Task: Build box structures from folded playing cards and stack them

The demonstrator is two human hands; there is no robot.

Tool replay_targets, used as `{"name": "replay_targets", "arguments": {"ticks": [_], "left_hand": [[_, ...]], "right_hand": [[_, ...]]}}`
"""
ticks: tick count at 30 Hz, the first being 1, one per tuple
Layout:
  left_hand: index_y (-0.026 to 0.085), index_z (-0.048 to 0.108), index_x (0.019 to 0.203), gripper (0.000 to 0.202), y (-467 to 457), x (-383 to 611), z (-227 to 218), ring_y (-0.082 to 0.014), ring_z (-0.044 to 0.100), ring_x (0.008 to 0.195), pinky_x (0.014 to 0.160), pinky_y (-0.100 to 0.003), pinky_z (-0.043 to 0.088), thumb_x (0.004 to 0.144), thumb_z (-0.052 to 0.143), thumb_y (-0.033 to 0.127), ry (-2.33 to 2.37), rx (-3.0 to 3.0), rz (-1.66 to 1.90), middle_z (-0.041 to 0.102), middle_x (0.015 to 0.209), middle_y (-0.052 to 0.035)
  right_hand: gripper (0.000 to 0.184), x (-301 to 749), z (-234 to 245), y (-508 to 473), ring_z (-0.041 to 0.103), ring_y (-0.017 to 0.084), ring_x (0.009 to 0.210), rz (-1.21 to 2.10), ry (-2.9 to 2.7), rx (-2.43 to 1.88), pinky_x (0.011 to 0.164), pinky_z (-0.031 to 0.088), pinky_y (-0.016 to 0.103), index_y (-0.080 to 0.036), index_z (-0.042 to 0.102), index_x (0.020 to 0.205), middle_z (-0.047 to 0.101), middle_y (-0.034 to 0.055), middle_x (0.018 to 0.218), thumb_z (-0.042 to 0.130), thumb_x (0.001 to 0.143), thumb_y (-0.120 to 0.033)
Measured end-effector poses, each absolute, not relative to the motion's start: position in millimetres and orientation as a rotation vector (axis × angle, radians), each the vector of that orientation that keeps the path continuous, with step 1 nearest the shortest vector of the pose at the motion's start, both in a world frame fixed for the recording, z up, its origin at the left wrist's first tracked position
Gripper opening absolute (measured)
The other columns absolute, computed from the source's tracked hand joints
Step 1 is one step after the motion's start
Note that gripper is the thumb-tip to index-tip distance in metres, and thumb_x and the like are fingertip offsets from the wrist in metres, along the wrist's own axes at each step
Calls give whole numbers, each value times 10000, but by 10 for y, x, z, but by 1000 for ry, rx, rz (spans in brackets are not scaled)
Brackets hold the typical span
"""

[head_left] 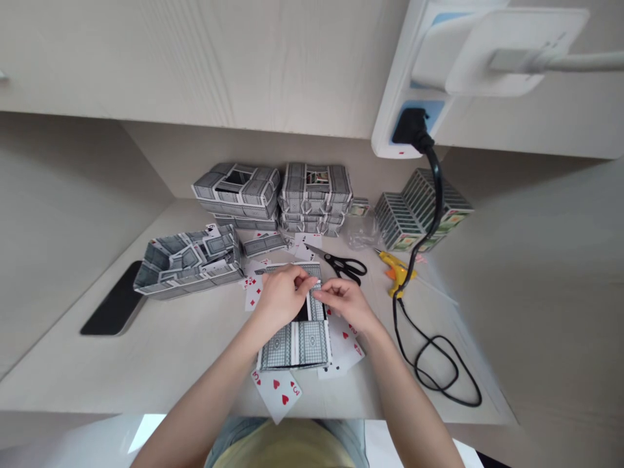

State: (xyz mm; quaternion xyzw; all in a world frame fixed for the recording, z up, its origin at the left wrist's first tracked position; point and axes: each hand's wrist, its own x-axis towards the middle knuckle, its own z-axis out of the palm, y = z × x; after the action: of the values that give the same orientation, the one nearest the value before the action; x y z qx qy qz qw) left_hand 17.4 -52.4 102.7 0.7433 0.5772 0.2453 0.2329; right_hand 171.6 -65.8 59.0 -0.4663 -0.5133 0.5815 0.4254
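1 card box (312,339) under left hand (283,294), right hand (350,303); fingertips bunched, cannot tell if clamped. Align edges squarely, press lightly.

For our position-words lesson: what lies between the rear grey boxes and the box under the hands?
Loose playing cards, a grey card piece and scissor blades lie there, in the head view.

Heart card (276,394) marked 3, diamond card (253,296) marked 5
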Motion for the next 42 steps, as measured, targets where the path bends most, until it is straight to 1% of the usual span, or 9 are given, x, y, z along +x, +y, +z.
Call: {"name": "replay_targets", "arguments": {"ticks": [3, 5, 8, 11, 15, 20, 26, 32, 42], "left_hand": [[192, 596, 788, 166, -534, 128, 995, -192, 544, 806, 756, -332, 415, 799, 533, 346, 1558, 2171, 759, 600, 792, -28], [199, 601, 902, 183, -540, 74, 991, -221, 520, 932, 846, -385, 409, 793, 548, 336, 1531, 2260, 827, 594, 927, -54], [228, 542, 1123, 335, -535, -30, 995, -264, 392, 1184, 981, -465, 333, 797, 546, 304, 1384, 2414, 794, 501, 1230, -76], [262, 434, 1267, 454, -504, -123, 981, -258, 267, 1302, 1048, -500, 255, 820, 513, 262, 1204, 2489, 627, 392, 1376, -54], [278, 392, 1305, 485, -462, -173, 952, -240, 290, 1299, 1064, -508, 234, 833, 488, 222, 1130, 2485, 554, 404, 1376, -52], [316, 450, 1264, 515, -478, -146, 980, -254, 279, 1301, 1063, -523, 223, 790, 519, 128, 1130, 2532, 547, 397, 1381, -24], [312, 571, 1142, 356, -485, -146, 1051, -228, 280, 1292, 1062, -466, 268, 821, 508, 170, 932, 2700, 628, 476, 1302, -7], [316, 505, 1204, 463, -461, -180, 989, -236, 337, 1261, 1036, -475, 318, 772, 582, 169, 964, 2674, 614, 496, 1272, -30], [294, 450, 1247, 524, -471, -150, 986, -245, 373, 1238, 1029, -487, 312, 754, 613, 223, 1019, 2631, 596, 480, 1282, -55]], "right_hand": [[293, 1746, 620, -664, 291, 44, 343, 1518, -1268, -1165, 370, 187, 213, -165, 566, 622, 395, -87, 408, 698, 646, -425], [289, 1762, 632, -667, 321, 43, 325, 1534, -1279, -1165, 361, 211, 207, -163, 565, 620, 420, -84, 403, 702, 644, -417], [284, 1764, 631, -670, 391, 53, 330, 1540, -1289, -1177, 362, 269, 200, -162, 575, 637, 488, -68, 438, 714, 626, -409], [296, 1739, 620, -678, 426, 62, 339, 1528, -1251, -1195, 356, 301, 198, -168, 569, 649, 512, -63, 465, 724, 605, -415], [314, 1699, 621, -700, 416, 61, 332, 1496, -1204, -1215, 333, 307, 196, -181, 532, 649, 492, -76, 466, 735, 590, -413], [342, 1672, 631, -724, 380, 53, 331, 1486, -1162, -1219, 318, 298, 194, -190, 496, 647, 464, -86, 458, 748, 571, -408], [356, 1665, 635, -726, 357, 45, 350, 1501, -1144, -1199, 328, 284, 189, -199, 454, 675, 434, -99, 489, 748, 571, -372], [452, 1661, 599, -705, 285, 42, 371, 1527, -1097, -1174, 343, 273, 182, -226, 344, 698, 320, -132, 496, 759, 556, -333], [446, 1696, 563, -689, 296, 56, 417, 1609, -1111, -1184, 394, 229, 191, -222, 371, 739, 351, -118, 521, 754, 552, -357]]}}
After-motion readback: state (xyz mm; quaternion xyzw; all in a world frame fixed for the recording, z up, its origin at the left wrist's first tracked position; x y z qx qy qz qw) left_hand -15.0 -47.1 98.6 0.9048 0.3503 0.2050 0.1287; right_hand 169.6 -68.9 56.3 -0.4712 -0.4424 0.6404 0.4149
